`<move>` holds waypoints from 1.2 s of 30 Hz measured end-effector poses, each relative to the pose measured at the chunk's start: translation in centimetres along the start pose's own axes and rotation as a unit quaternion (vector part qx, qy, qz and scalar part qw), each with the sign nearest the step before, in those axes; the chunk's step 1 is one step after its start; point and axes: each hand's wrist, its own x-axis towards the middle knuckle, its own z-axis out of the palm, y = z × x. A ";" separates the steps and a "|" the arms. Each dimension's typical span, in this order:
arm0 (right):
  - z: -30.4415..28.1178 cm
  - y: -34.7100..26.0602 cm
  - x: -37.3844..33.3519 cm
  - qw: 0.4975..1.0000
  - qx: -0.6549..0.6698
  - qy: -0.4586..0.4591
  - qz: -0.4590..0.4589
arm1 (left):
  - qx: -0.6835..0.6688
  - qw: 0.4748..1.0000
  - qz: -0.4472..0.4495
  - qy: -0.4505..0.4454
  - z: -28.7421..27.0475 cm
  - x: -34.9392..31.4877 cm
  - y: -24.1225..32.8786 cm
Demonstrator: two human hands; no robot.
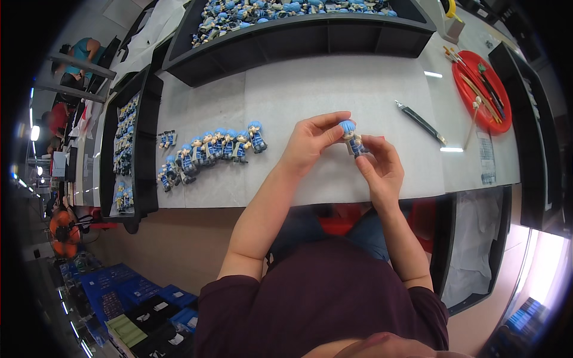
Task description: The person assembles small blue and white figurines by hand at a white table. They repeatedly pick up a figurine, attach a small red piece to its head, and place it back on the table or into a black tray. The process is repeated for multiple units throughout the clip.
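Observation:
A small figurine (pixel 352 137) with blue hair and a blue and white outfit is held over the white table (pixel 334 89). My left hand (pixel 310 143) pinches its head between thumb and fingers. My right hand (pixel 379 167) grips its body and legs from below. To the left, a row of several matching figurines (pixel 215 146) stands on the table.
A black tray (pixel 128 149) with more figurines lies at the left edge. A large black bin (pixel 298 36) full of figurines sits at the back. A red round tray (pixel 483 89) with tools is at the right, a dark slim tool (pixel 421 121) near it.

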 end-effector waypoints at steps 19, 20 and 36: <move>0.1 0.0 -0.2 1.000 -0.001 0.003 0.028 | -0.009 1.000 -0.013 -0.005 -0.1 0.0 -0.1; 0.0 0.1 -0.1 1.000 -0.002 0.001 0.027 | -0.008 1.000 -0.010 -0.008 -0.1 0.0 -0.1; -0.3 0.2 -0.3 1.000 0.001 0.001 -0.004 | -0.016 0.998 -0.063 -0.002 0.2 0.1 0.2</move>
